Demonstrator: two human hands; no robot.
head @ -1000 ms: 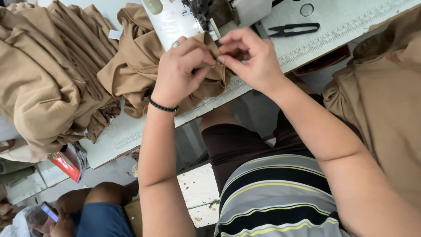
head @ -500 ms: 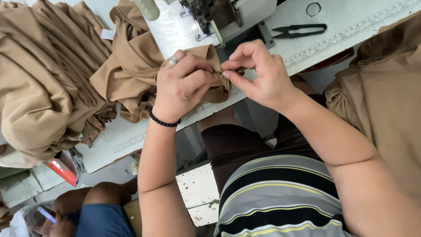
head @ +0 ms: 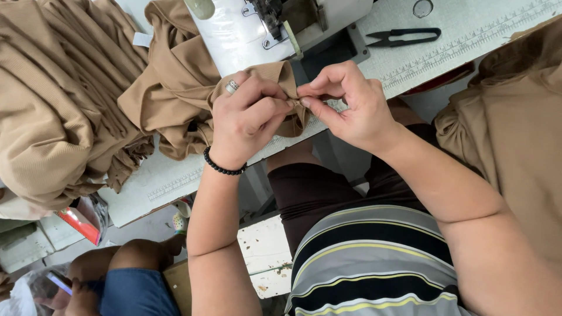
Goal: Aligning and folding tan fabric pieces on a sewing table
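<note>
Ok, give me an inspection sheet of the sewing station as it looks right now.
Surface: white sewing table with a ruler strip along its edge.
Job's things: tan fabric piece, its edge pinched at the table front; sewing machine behind it.
Clutter: black thread snips on the table; pile of tan garments at one end, more tan cloth at the other.
Hands: left hand and right hand both pinch the fabric edge.
Cables: nothing seen.
Surroundings: another person sits below with a phone.

The head camera looks steeply down, close over the sewing table (head: 456,35).
</note>
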